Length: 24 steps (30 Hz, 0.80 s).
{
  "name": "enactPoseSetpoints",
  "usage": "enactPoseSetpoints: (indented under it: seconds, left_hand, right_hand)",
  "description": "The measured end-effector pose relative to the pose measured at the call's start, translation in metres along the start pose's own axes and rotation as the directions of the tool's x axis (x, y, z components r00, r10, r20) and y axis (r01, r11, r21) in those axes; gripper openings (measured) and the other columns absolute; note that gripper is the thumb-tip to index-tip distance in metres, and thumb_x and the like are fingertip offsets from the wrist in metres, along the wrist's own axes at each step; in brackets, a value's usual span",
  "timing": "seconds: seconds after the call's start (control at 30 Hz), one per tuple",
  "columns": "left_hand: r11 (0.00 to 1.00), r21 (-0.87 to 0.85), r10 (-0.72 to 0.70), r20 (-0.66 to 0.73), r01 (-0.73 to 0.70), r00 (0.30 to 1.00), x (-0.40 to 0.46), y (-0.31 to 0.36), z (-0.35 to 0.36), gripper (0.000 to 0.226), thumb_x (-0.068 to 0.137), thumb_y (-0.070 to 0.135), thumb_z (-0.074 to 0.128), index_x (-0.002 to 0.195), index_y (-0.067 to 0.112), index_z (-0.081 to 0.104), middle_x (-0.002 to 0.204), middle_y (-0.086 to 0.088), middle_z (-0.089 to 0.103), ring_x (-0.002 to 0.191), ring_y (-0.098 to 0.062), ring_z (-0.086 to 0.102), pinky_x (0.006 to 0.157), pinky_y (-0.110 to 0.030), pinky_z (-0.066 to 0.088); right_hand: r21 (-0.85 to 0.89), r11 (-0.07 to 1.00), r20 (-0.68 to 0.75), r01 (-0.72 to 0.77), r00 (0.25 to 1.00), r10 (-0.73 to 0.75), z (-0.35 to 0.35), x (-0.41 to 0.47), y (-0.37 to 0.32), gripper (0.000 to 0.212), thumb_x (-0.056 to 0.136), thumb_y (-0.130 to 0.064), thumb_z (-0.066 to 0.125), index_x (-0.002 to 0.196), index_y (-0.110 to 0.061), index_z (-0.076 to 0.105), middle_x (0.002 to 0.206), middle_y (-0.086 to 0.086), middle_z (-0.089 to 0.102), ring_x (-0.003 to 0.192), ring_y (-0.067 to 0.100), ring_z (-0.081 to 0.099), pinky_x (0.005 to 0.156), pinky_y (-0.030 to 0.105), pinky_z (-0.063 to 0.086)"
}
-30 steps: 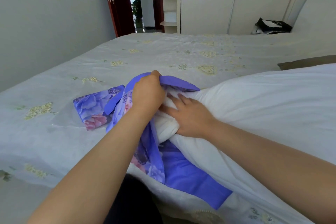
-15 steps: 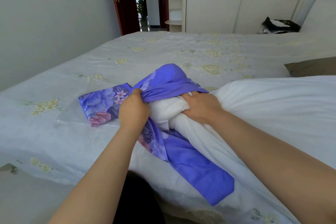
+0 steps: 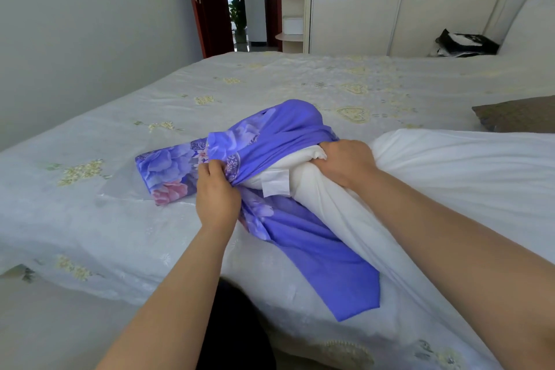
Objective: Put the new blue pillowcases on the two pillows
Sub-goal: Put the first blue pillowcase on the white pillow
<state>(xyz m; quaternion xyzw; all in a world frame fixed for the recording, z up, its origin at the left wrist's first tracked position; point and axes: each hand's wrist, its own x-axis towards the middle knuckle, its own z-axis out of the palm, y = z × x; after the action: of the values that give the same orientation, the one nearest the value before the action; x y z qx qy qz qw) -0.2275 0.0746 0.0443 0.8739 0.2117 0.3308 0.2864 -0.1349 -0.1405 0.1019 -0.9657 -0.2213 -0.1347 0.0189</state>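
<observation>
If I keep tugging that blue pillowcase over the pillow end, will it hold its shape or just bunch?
The blue pillowcase is probably floppy: it gathers where the left hand grips it and trails flat on the bed. Likely light and thin, draping over the white pillow. It may bunch unless the right hand keeps squeezing.

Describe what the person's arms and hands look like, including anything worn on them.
Both forearms are bare all the way to the bottom edge of the picture: no sleeves or cuffs show. The left hand and the right hand wear no gloves, and no rings, watch or bracelets can be seen.
</observation>
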Motion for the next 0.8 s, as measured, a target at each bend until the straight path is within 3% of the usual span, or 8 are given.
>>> enactPoseSetpoints:
  seconds: [0.07, 0.17, 0.3, 0.4, 0.53, 0.67, 0.73, 0.8]
  left_hand:
    - [0.997, -0.055, -0.045, -0.006, 0.045, 0.999, -0.002, -0.002, 0.000, 0.027, 0.078, -0.007, 0.044, 0.103, 0.004, 0.048, 0.117, -0.018, 0.042, 0.088, -0.041, 0.053, 0.060, -0.037, 0.032]
    - [0.977, -0.175, -0.135, -0.074, 0.120, 0.988, 0.008, -0.001, -0.001, 0.023, 0.080, -0.004, 0.043, 0.101, 0.006, 0.048, 0.114, -0.015, 0.044, 0.093, -0.037, 0.052, 0.064, -0.036, 0.034]
    - [0.868, -0.495, -0.093, -0.241, -0.040, 0.966, 0.027, 0.014, -0.011, 0.039, 0.067, -0.002, 0.035, 0.099, 0.008, 0.055, 0.101, -0.006, 0.057, 0.095, -0.021, 0.053, 0.082, -0.028, 0.041]
    - [0.728, -0.678, -0.079, -0.232, -0.103, 0.970, 0.030, 0.033, -0.023, 0.036, 0.068, -0.001, 0.033, 0.097, 0.008, 0.053, 0.081, 0.011, 0.054, 0.072, 0.000, 0.049, 0.071, -0.016, 0.040]
    - [0.882, -0.471, -0.064, -0.059, 0.029, 0.996, 0.025, 0.029, -0.023, 0.008, 0.075, 0.020, 0.046, 0.068, 0.016, 0.048, 0.059, 0.005, 0.049, 0.062, -0.022, 0.044, 0.060, -0.033, 0.038]
    - [0.986, -0.163, -0.059, -0.073, 0.046, 0.996, 0.018, 0.013, -0.021, 0.003, 0.081, 0.017, 0.052, 0.081, 0.015, 0.053, 0.076, -0.011, 0.063, 0.073, -0.032, 0.055, 0.066, -0.039, 0.046]
    - [0.958, -0.282, -0.075, -0.090, 0.047, 0.993, 0.020, 0.011, -0.019, 0.007, 0.083, 0.008, 0.049, 0.084, 0.015, 0.046, 0.076, -0.004, 0.057, 0.071, -0.025, 0.049, 0.066, -0.033, 0.039]
    - [0.831, -0.545, -0.166, -0.058, 0.108, 0.984, 0.031, 0.011, -0.017, 0.016, 0.085, 0.000, 0.044, 0.083, 0.016, 0.042, 0.075, 0.004, 0.049, 0.069, -0.015, 0.044, 0.070, -0.028, 0.037]
  right_hand:
    - [0.016, 1.000, -0.019, -0.006, 1.000, 0.006, -0.011, 0.003, 0.003, 0.039, 0.097, -0.044, 0.032, 0.103, -0.016, 0.058, 0.107, 0.009, 0.065, 0.099, 0.030, 0.060, 0.075, 0.032, 0.037]
    - [0.059, 0.998, -0.042, 0.001, 0.999, 0.002, -0.029, 0.010, 0.008, 0.039, 0.096, -0.047, 0.032, 0.094, -0.019, 0.059, 0.106, 0.007, 0.065, 0.099, 0.028, 0.059, 0.075, 0.032, 0.035]
    - [0.147, 0.989, -0.061, -0.013, 0.998, 0.023, -0.038, 0.016, 0.001, 0.053, 0.093, -0.059, 0.033, 0.101, -0.018, 0.065, 0.106, 0.009, 0.066, 0.100, 0.029, 0.059, 0.078, 0.033, 0.037]
    - [0.178, 0.983, -0.089, -0.042, 0.994, 0.059, -0.034, 0.014, -0.003, 0.055, 0.094, -0.057, 0.034, 0.098, -0.011, 0.066, 0.106, 0.012, 0.066, 0.099, 0.029, 0.059, 0.076, 0.031, 0.036]
    - [0.161, 0.982, -0.094, -0.103, 0.988, 0.119, -0.033, 0.014, 0.007, 0.056, 0.096, -0.053, 0.031, 0.105, -0.009, 0.065, 0.107, 0.012, 0.066, 0.099, 0.029, 0.059, 0.079, 0.033, 0.039]
    - [0.110, 0.983, -0.039, -0.148, 0.987, 0.153, -0.033, 0.021, 0.013, 0.054, 0.097, -0.051, 0.028, 0.107, -0.012, 0.064, 0.108, 0.011, 0.065, 0.099, 0.029, 0.059, 0.078, 0.032, 0.038]
    - [0.100, 0.985, -0.023, -0.139, 0.990, 0.142, -0.032, 0.022, 0.007, 0.056, 0.095, -0.054, 0.028, 0.104, -0.013, 0.065, 0.106, 0.009, 0.065, 0.097, 0.028, 0.060, 0.078, 0.032, 0.039]
    - [0.095, 0.991, -0.012, -0.094, 0.995, 0.095, -0.031, 0.018, 0.003, 0.055, 0.095, -0.055, 0.029, 0.093, -0.011, 0.062, 0.102, 0.008, 0.065, 0.094, 0.027, 0.060, 0.076, 0.032, 0.040]
